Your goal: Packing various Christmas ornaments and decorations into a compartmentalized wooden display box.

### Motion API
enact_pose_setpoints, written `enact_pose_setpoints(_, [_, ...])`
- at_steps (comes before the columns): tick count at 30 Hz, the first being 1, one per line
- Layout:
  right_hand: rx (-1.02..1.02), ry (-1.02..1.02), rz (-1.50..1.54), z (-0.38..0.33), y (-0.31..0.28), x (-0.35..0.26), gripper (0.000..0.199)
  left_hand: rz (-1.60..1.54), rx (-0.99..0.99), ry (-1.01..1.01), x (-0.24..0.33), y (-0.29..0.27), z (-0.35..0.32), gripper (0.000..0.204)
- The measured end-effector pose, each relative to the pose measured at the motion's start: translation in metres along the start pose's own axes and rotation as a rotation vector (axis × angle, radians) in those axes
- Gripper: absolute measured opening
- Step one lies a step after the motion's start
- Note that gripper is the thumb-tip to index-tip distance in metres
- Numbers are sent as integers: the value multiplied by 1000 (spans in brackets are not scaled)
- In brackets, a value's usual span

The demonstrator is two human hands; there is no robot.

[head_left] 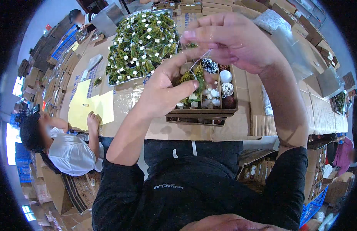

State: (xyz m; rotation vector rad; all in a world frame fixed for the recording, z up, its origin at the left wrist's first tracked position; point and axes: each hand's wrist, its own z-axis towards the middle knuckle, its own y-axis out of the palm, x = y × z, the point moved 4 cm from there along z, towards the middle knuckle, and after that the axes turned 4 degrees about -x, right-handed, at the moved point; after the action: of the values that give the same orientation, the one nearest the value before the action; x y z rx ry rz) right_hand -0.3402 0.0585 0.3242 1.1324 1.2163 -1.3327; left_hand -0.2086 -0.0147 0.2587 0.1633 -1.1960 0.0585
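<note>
Over the divided box (209, 111), the left hand (159, 90) curled half-closed around a green sprig (201, 75) while the right hand (232, 42) pinched a thin, pale string (194, 66).

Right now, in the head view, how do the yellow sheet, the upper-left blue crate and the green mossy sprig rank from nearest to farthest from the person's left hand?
From the left hand:
1. Green mossy sprig: right at the hand.
2. Yellow sheet: lying to its left.
3. Blue crate: farthest, at the upper left.
</note>
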Motion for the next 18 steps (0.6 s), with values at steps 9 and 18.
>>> enact_pose_setpoints(9, [-31,16,222,-5,-1,5,17,187,-59,-169,-7,-1,-2,25])
enact_pose_setpoints(18, [126,-89,241,-16,-5,9,17,43,-122,-111,-5,-1,-6,17])
